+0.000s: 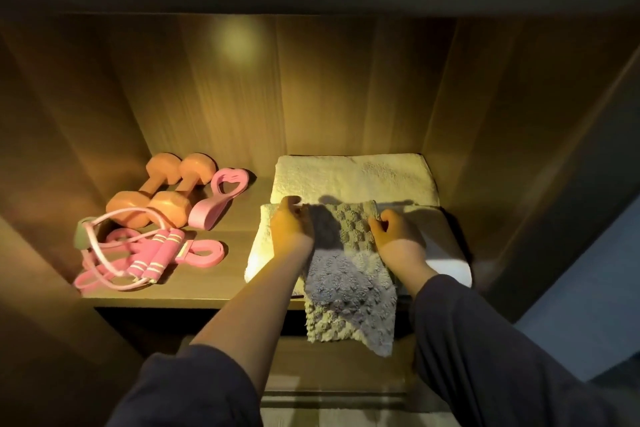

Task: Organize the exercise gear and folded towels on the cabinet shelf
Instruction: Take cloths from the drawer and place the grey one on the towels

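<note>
Your left hand (292, 232) and right hand (398, 239) each pinched a far corner of the grey towel (349, 281), fingers curled. It lay lengthwise far to near on a white towel (259, 253), right side of the shelf (214, 288). Its near end overhung toward you, equally close to both hands.

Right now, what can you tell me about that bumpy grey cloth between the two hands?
The grey cloth looks like soft, thick fabric covered in raised bobbles. It lies lengthwise on a folded white towel at the right front of the shelf, and its near end droops unsupported over the front edge. The left hand pinches its far left corner and the right hand pinches its far right corner.
</note>
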